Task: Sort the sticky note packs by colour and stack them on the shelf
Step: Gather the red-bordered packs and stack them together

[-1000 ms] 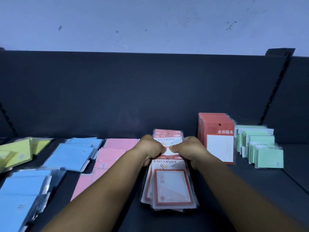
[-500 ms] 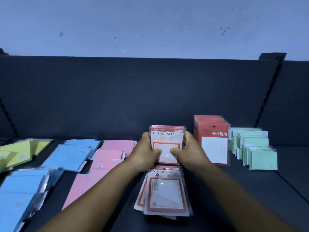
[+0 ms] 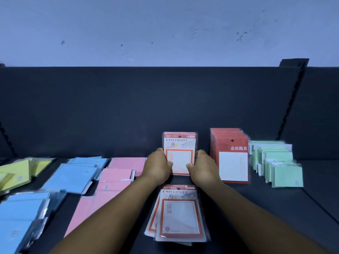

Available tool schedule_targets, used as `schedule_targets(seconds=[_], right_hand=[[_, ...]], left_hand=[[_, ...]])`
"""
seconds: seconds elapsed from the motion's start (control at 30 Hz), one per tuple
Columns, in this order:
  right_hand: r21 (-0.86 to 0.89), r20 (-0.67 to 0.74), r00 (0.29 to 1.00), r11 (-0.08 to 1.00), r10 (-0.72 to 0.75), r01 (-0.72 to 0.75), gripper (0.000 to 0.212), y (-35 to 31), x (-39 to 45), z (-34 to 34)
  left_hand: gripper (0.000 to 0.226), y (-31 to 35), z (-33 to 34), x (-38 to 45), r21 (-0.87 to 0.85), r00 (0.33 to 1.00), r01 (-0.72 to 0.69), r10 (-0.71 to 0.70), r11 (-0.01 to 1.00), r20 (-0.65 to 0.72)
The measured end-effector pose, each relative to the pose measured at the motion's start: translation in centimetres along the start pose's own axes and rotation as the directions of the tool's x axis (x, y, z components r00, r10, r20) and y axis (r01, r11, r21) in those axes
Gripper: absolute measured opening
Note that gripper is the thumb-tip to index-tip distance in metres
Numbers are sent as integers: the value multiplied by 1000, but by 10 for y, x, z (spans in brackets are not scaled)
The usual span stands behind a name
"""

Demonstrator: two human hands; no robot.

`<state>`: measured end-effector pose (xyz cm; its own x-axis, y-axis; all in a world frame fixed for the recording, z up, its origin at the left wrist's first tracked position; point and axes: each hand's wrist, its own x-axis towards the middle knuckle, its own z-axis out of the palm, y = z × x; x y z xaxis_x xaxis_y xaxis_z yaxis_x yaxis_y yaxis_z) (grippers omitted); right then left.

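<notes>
- Against the back of the shelf (image 3: 275,204), the left hand (image 3: 159,166) and right hand (image 3: 202,168) pinch an upright bundle of orange-framed packs (image 3: 180,153) by its two sides.
- Slippery wrappers: if either grip eases, I reckon the bundle fans out or tips forward onto the loose pile (image 3: 178,215) lying flat just in front.
- Red row (image 3: 231,156) stands close on the right; a nudge could topple it.
- Pink packs (image 3: 117,176) and blue packs (image 3: 71,177) lie unsorted to the left.

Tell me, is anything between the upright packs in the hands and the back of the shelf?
Nothing visible. Both hands, left hand and right hand, hold the UNIVERSITY packs upright; the dark shelf back panel behind looks bare.
</notes>
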<state>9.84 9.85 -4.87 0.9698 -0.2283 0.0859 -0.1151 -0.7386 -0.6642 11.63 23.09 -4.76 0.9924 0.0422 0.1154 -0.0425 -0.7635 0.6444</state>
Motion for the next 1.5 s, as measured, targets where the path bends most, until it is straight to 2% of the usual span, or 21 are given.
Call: schedule_targets(seconds=[0.33, 0.6, 0.77, 0.97, 1.13, 1.23, 1.3, 1.37, 1.43, 1.5], right_hand=[[-45, -21, 999, 998, 35, -36, 29, -4, 17, 4], [-43, -12, 998, 998, 55, -55, 31, -10, 19, 6], [-60, 54, 996, 996, 70, -66, 48, -19, 7, 0], [-117, 193, 978, 987, -83, 107, 50, -21, -39, -23], [-236, 310, 946, 957, -91, 169, 65, -11, -75, -39], [-299, 355, 934, 940, -50, 164, 59, -2, -90, -42], [-323, 382, 924, 934, -22, 156, 53, 3, -97, -41], [-284, 389, 921, 951, -6, 126, 49, 5, -102, -39], [-244, 375, 927, 966, 9, 89, 48, 3, -105, -36], [-187, 347, 937, 982, 37, 31, 48, 1, -108, -34]], left_hand=[[14, 6, 11, 22, 52, 1000, 22, -21, 998, -14], [19, 6, 12, 23, 67, 999, 34, -33, 997, -21], [28, 6, 6, 10, 63, 997, 36, -39, 997, 59], [34, 10, -22, -37, 157, 969, -119, 81, 980, 232], [41, 5, -41, -84, 291, 941, -129, 24, 948, 336], [40, 3, -47, -102, 330, 944, -106, -9, 938, 329], [40, 3, -50, -108, 313, 941, -75, -36, 947, 336], [30, 5, -52, -112, 268, 938, -45, -52, 962, 343], [20, 3, -51, -113, 161, 939, 14, -68, 987, 337], [20, -1, -48, -113, 28, 938, 98, -102, 995, 331]])
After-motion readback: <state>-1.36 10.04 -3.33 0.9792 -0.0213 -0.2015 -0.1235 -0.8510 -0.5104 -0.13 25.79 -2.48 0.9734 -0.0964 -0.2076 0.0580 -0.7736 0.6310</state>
